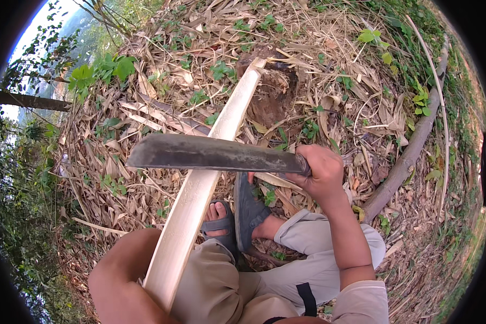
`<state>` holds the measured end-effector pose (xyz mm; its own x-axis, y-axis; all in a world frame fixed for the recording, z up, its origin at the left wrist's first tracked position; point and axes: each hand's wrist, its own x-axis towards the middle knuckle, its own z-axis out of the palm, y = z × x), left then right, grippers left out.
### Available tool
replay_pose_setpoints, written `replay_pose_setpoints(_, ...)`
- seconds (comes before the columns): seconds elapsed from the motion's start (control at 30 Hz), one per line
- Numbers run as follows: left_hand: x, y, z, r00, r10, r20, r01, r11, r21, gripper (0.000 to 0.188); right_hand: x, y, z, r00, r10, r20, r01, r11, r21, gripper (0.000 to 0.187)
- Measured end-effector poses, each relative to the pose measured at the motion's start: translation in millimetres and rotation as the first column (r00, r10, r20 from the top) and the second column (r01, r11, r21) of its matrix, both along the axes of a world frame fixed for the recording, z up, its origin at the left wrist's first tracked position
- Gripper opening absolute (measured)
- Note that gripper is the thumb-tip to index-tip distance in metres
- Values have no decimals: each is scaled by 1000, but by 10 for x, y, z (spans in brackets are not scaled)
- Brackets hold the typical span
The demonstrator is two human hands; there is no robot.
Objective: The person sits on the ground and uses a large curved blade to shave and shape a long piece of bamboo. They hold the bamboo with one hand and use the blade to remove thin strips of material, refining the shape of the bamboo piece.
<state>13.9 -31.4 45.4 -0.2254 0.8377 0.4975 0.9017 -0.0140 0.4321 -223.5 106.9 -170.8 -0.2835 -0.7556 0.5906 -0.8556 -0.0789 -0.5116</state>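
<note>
My right hand [321, 171] is closed around the handle of a machete [210, 153], whose dark, worn blade points left and lies across the view. Beneath the blade in this view runs a long, pale wooden strip [186, 216]; whether the two touch I cannot tell. The strip slants from my body up to a rough brown stump [272, 100], where its far, splintered end rests. Its near end passes by my bent left arm [127, 275] at the lower left. My left hand itself does not show.
My sandalled feet [221, 221] are close below the blade, beside the strip. Dry leaves and stalks [162, 48] cover the sloping ground among small green plants. A thick fallen branch [410, 156] curves along the right. Trees and bushes [21, 205] stand at the left.
</note>
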Motion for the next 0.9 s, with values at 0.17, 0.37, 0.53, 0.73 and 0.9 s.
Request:
replay_pose_setpoints(0.17,4,48,-32,990,66,128,-79,992,100,21,-201,-61,2,943,-281,181,197,904,380,27)
replay_pose_setpoints(0.37,-35,13,-59,990,82,117,-106,971,216,12,-217,-135,-250,781,-441,443,188,842,505,27)
replay_pose_setpoints(0.53,58,32,-6,984,53,170,-77,987,139,10,135,2,76,997,-57,55,54,998,45,29)
replay_pose_setpoints(0.73,49,56,-102,996,32,84,-47,981,186,15,-60,21,3,919,-333,210,229,887,401,24)
replay_pose_setpoints(0.9,-23,4,-33,993,11,120,-28,989,143,17,-134,-71,-227,844,-438,310,256,836,485,26)
